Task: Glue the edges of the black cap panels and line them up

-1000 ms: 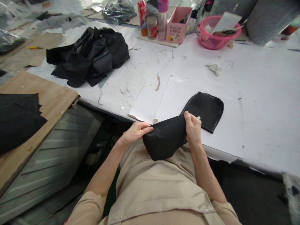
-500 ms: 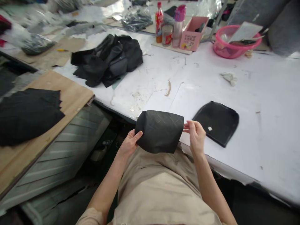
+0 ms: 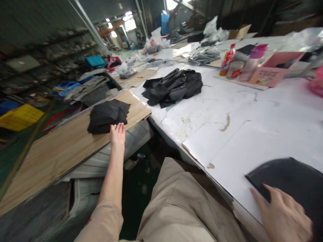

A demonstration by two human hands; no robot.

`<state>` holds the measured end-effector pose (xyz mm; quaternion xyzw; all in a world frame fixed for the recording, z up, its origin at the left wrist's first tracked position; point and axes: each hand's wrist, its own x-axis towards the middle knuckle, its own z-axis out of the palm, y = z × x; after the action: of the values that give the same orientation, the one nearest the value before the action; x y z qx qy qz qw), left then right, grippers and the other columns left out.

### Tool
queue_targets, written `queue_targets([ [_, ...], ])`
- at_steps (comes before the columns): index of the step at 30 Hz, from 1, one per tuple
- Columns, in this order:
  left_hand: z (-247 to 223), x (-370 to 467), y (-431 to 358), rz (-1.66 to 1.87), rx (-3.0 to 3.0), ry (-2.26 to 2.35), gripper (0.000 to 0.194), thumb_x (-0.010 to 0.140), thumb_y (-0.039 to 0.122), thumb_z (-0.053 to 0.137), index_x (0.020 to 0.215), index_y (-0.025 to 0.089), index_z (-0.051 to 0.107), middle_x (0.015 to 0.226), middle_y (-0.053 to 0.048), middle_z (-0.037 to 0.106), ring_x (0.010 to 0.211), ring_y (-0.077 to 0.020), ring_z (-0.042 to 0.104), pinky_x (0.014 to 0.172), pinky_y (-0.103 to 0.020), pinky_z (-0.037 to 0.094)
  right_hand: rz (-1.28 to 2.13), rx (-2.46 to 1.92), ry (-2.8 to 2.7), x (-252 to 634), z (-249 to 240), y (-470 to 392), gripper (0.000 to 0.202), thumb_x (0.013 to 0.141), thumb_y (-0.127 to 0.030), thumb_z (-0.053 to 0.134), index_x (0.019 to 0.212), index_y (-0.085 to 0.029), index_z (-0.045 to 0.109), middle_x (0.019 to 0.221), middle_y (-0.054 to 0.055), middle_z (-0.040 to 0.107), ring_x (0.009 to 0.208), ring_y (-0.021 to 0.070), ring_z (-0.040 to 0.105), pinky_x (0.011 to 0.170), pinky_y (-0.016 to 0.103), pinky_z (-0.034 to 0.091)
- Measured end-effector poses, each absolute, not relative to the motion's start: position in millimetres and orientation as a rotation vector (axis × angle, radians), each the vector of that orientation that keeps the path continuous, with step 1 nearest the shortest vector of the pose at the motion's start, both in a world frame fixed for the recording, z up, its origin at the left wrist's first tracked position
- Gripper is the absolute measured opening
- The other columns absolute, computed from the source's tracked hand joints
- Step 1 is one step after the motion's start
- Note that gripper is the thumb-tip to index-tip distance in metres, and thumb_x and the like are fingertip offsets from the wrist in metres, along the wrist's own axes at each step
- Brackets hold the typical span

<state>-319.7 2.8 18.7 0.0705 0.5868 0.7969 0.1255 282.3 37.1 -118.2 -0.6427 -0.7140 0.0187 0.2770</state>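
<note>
My L hand [image 3: 117, 136]: fingers straight, close tog., at blk cloth stack [image 3: 108, 114], wooden board [image 3: 58, 151] R edge. My R hand [image 3: 284, 211]: fingers wide, at blk panel [image 3: 294, 174], nr tabletop [image 3: 224, 153] near edge. Also: blk heap [image 3: 174, 87], L edge; pink box [image 3: 276, 70], far side.

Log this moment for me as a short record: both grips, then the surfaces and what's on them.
left grip: fingers extended at the near edge of the black stack; contact unclear
right grip: at the single black piece; hold unclear
wooden board: bears the black stack
white table: bears the single black piece, crumpled black heap, red-capped bottle, pink box
</note>
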Motion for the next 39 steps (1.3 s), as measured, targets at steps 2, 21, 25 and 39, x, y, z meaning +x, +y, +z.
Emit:
queue_targets([
  [2,-15.1,-285.4,1.2,2.169,0.149,1.725,0.012,0.098,0.027,0.058,0.095,0.016,0.062,0.091,-0.006,0.074,0.086,-0.0115,0.074,0.089,-0.025,0.058,-0.041,-1.739,-2.022,262.9,-102.5,27.2,0.057,0.101,-0.066,0.031,0.115,-0.026,0.070,0.112,0.020,0.073,0.099,0.0417,0.064,0.075,0.054,0.047],
  [21,-94.2,4.3,-25.9,1.241,0.737,1.532,0.034,0.074,0.021,0.074,0.106,0.019,0.060,0.093,0.000,0.064,0.080,-0.0132,0.061,0.077,-0.025,0.050,0.728,-1.284,-2.218,165.1,-65.7,-37.4,0.018,0.098,-0.014,0.059,0.108,-0.023,0.071,0.113,0.010,0.074,0.106,0.0277,0.064,0.089,0.043,0.052],
  [25,-85.2,-4.6,-30.2,1.283,0.724,1.481,0.043,0.073,0.016,0.070,0.115,0.019,0.060,0.106,-0.003,0.068,0.095,-0.0165,0.063,0.090,-0.029,0.050,0.742,-1.362,-1.867,190.2,-60.8,-17.7,0.015,0.100,-0.027,0.058,0.108,-0.025,0.071,0.117,0.010,0.071,0.113,0.0273,0.065,0.097,0.044,0.054],
  [39,-82.9,-15.6,-32.0,1.379,0.607,1.452,0.041,0.072,0.023,0.076,0.111,0.018,0.066,0.104,-0.004,0.073,0.096,-0.0180,0.067,0.093,-0.030,0.052,1.386,-1.477,-1.057,232.1,-59.9,21.7,0.054,0.065,-0.053,0.087,0.104,-0.020,0.069,0.088,0.004,0.077,0.080,0.0230,0.070,0.073,0.034,0.057],
])
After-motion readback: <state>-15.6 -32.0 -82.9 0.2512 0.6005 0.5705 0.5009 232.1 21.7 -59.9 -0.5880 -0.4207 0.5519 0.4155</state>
